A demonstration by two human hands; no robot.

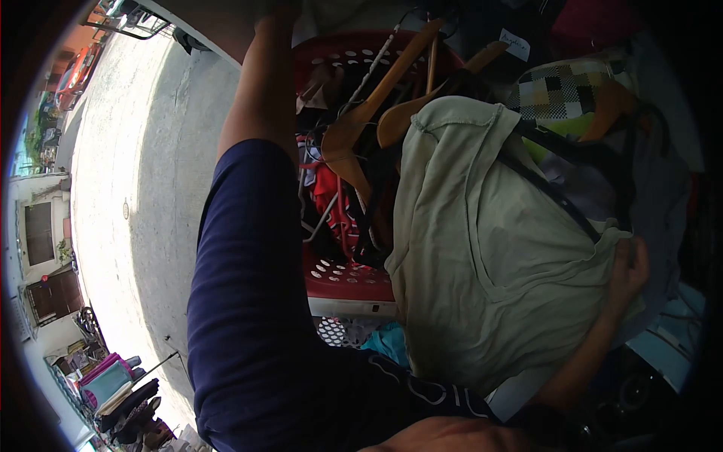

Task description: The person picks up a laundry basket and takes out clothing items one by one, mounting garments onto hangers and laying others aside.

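Note:
A pale green shirt point(452, 248) is spread in front of me. At its right edge my right hand point(631, 273) has its fingers closed on the cloth near one shoulder. A dark strip point(553, 192), which may be a hanger or a strap, runs across the shirt's upper opening. My left arm, in a navy sleeve, stretches up past a red basket. At the top edge my left hand point(277, 10) is dark and partly cut off, so its fingers cannot be made out.
Wooden hangers point(361, 128) and clothes lie in the red basket point(343, 285). Patterned cloth point(557, 90) is behind the shirt. A white tag point(515, 45) with handwriting sits at the top. Teal cloth point(388, 343) shows below. Left lies a sunlit concrete road point(105, 196).

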